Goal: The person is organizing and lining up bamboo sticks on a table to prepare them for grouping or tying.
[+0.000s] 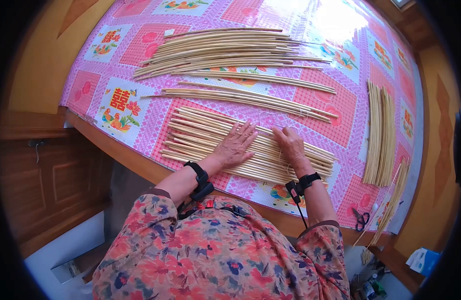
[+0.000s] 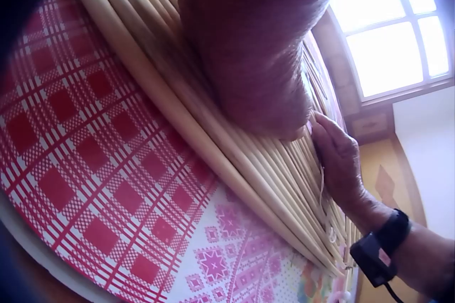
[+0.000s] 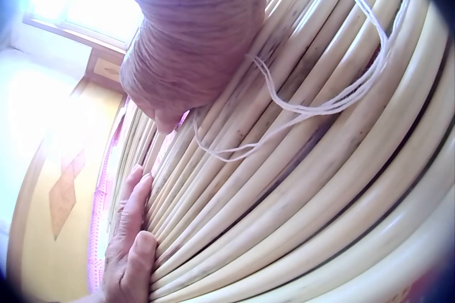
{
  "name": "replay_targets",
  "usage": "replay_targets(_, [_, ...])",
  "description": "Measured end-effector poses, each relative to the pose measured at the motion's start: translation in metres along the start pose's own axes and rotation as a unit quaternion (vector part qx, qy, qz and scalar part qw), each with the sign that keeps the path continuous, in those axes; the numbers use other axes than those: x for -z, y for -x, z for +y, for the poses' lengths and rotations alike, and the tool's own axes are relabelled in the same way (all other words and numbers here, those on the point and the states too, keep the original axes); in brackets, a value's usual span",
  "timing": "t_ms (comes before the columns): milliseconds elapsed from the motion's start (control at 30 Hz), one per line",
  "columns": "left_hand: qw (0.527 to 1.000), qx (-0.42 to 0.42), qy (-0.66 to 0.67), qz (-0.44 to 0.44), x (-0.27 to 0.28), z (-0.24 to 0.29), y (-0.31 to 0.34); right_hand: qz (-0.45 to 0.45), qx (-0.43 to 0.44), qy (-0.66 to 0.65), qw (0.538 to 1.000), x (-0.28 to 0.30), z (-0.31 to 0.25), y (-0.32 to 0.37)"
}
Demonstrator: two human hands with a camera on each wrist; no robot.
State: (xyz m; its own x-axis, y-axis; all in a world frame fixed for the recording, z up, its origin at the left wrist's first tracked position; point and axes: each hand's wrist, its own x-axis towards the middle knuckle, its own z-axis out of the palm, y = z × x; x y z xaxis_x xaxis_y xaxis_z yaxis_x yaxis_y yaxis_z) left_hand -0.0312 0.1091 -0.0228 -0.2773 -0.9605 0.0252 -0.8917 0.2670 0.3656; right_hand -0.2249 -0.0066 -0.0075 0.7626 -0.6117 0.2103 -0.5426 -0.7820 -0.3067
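Observation:
A row of pale, slender sticks [image 1: 200, 131] lies side by side on the patterned tablecloth before the person. The left hand [image 1: 235, 146] rests palm down across the row with its fingers spread; in the right wrist view its fingers [image 3: 131, 207] press on the far sticks. At the row's far edge, right of the left hand, the right hand [image 1: 290, 146] has curled fingers that pinch white string, the pinch itself hidden under the hand. Loose loops of the string [image 3: 320, 109] trail back over the sticks beneath the right wrist.
More sticks [image 1: 225, 52] lie in a wide bunch at the back, with a few [image 1: 250, 100] between. Tied-looking bundles [image 1: 379, 132] lie to the right. Scissors [image 1: 360, 219] and thin sticks [image 1: 390, 205] sit at the right front corner. The table edge [image 1: 135, 156] runs close to the body.

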Motion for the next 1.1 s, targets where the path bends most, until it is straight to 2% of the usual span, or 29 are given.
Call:
replay_targets(133, [1.000, 0.001, 0.000, 0.002, 0.002, 0.001, 0.001, 0.013, 0.019, -0.009, 1.000, 0.000, 0.003, -0.001])
replay_targets(267, [0.998, -0.028, 0.019, 0.052, 0.008, 0.001, 0.001, 0.028, 0.001, -0.004, 1.000, 0.000, 0.006, 0.001])
replay_targets(367, [0.987, -0.046, 0.072, 0.138, 0.028, 0.002, -0.003, 0.044, -0.017, 0.004, 0.999, 0.009, 0.006, -0.002])
replay_targets(400, [0.986, -0.048, 0.071, 0.141, 0.031, 0.003, -0.006, 0.046, -0.016, 0.006, 0.999, 0.017, 0.003, -0.005])
replay_targets(433, [0.964, 0.046, 0.242, 0.098, 0.034, 0.005, -0.009, 0.062, -0.016, 0.006, 0.998, 0.026, -0.001, -0.009])
replay_targets(467, [0.903, 0.139, 0.403, 0.051, 0.035, 0.007, -0.012, 0.077, -0.016, 0.006, 0.997, 0.035, -0.006, -0.012])
replay_targets(500, [0.845, 0.177, 0.496, 0.094, 0.035, 0.010, -0.017, 0.094, -0.001, 0.006, 0.996, 0.042, -0.010, -0.015])
replay_targets(533, [0.846, 0.175, 0.495, 0.095, 0.036, 0.012, -0.022, 0.096, -0.001, 0.007, 0.995, 0.048, -0.013, -0.016])
replay_targets(567, [0.739, 0.202, 0.631, 0.119, 0.037, 0.012, -0.027, 0.102, 0.023, 0.012, 0.994, 0.054, -0.017, -0.018])
replay_targets(600, [0.609, 0.223, 0.748, 0.140, 0.042, 0.013, -0.031, 0.107, 0.048, 0.016, 0.993, 0.059, -0.021, -0.019])
replay_targets(633, [0.544, 0.213, 0.800, 0.139, 0.047, 0.014, -0.034, 0.108, 0.048, 0.018, 0.993, 0.062, -0.025, -0.019])
replay_targets(667, [0.543, 0.211, 0.801, 0.139, 0.053, 0.016, -0.036, 0.110, 0.050, 0.021, 0.992, 0.064, -0.030, -0.020])
replay_targets(733, [0.466, 0.200, 0.850, 0.143, 0.063, 0.021, -0.039, 0.114, 0.051, 0.029, 0.992, 0.067, -0.033, -0.019])
replay_targets(867, [0.485, 0.214, 0.837, 0.136, 0.063, 0.021, -0.037, 0.111, 0.051, 0.032, 0.992, 0.069, -0.036, -0.019])
replay_targets(1100, [0.461, 0.212, 0.849, 0.146, 0.063, 0.019, -0.033, 0.101, 0.044, 0.025, 0.994, 0.070, -0.043, -0.020])
